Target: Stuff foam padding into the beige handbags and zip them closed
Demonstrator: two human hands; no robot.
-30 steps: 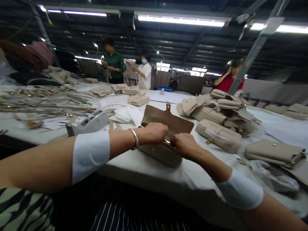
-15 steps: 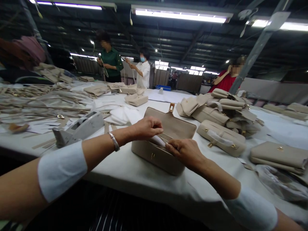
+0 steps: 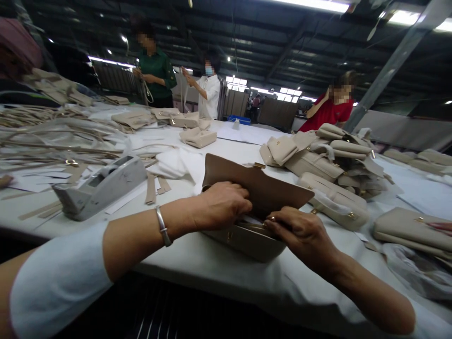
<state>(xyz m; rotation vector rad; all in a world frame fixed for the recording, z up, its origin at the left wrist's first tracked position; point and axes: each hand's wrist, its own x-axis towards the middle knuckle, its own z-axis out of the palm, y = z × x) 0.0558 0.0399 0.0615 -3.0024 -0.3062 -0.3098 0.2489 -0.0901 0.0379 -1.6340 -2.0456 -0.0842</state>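
Observation:
A taupe handbag stands on the white-covered table before me, its flap raised with a gold clasp piece at the top edge. My left hand is over the left side of the bag's mouth, fingers curled closed; what they hold, if anything, is hidden. At the right end of the mouth, my right hand pinches the bag's inner edge between thumb and fingers. Small shiny metal bits show at those fingertips, too small to name. Most of the bag's inside is hidden by the hands and flap.
Left of the bag sits a grey tape dispenser. Beige straps lie behind it. A pile of handbags is at the right. Another person's fingers touch a bag at the right edge. Several people stand beyond the table.
The flap has tipped forward and now shows darker. My left hand has moved down and right over the mouth; my right hand has shifted right. Another person's fingers have appeared at the right edge.

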